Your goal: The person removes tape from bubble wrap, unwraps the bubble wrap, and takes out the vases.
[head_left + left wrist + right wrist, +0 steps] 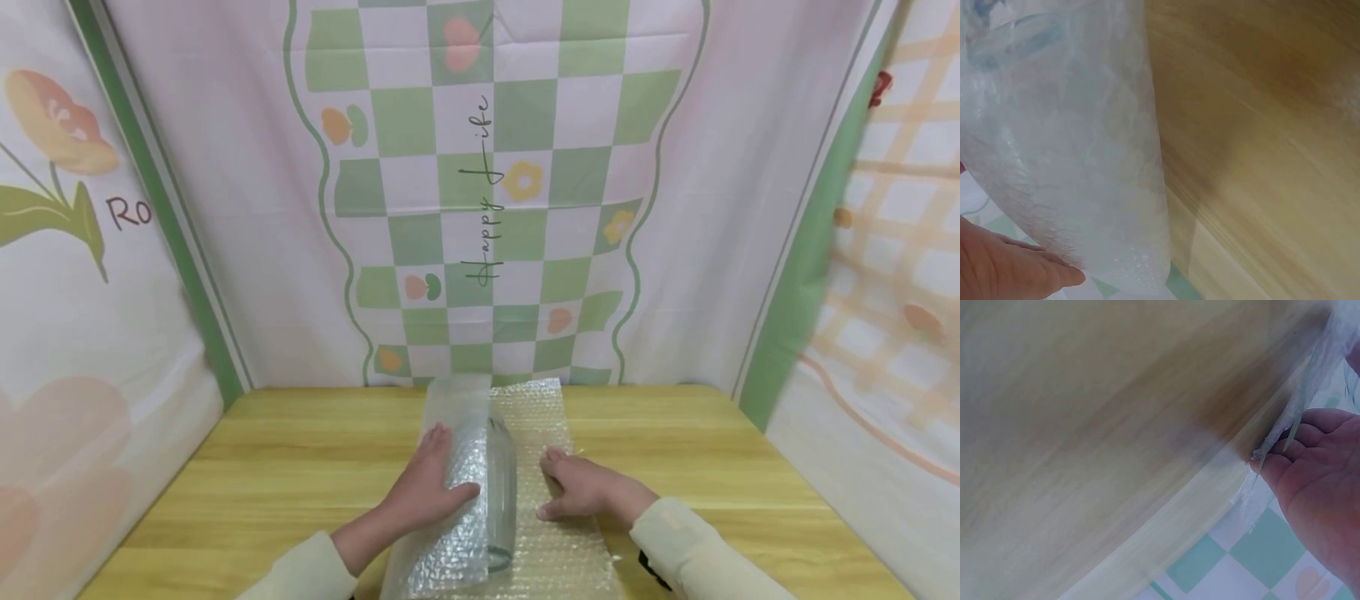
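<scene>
A clear glass vase lies lengthwise on a sheet of bubble wrap. One side of the sheet is folded over the vase's left part. My left hand rests on that fold with its fingers extended and thumb spread toward the glass. In the left wrist view, a round glass end shows through the cloudy wrap. On the other side, my right hand has its fingers curled at the sheet's right edge, with the fingertips partly hidden by the wrap.
The wooden table extends to both sides of the wrap. A printed curtain hangs behind its far edge, with more printed cloth on the left and on the right.
</scene>
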Motion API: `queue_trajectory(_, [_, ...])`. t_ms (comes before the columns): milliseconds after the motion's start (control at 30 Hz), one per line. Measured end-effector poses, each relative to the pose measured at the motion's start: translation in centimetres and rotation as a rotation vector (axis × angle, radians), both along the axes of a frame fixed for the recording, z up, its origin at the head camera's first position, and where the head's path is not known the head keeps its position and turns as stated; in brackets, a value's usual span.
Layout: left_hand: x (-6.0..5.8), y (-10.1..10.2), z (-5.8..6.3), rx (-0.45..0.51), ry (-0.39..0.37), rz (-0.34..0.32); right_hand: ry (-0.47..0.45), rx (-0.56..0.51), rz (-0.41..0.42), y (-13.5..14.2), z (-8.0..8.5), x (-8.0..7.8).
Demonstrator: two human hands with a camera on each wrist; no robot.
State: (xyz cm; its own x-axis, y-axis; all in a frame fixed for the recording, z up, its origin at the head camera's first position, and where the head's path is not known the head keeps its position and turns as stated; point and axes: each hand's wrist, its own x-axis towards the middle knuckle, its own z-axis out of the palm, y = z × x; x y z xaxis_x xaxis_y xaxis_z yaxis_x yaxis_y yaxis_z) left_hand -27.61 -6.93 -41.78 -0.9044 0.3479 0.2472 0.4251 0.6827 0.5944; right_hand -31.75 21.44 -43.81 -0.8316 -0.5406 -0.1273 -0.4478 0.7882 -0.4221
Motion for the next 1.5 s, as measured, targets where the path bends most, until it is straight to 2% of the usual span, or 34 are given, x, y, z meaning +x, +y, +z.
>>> queue_trajectory(400, [-0.1,1.3,-0.7,-0.030,-0.059,0.058,0.033,-0.005,0.008,0.1,0.3,0.4])
queue_trajectory(700, [0.1,1.5,-1.2,-0.025,-0.052,0.066,0.037,0.008,0.008,-0.3,0.2,0.3])
queue_trajectory(1167, [0.2,1.6,-1.4,0.052,-0.050,0.092,0.027,0.041,-0.003,-0.6,0.2,0.2])
queue_trajectory(1500, [0.2,1.2,-0.8,0.116,-0.075,0.094,0.019,0.037,0.005,-0.1,0.5,0.3])
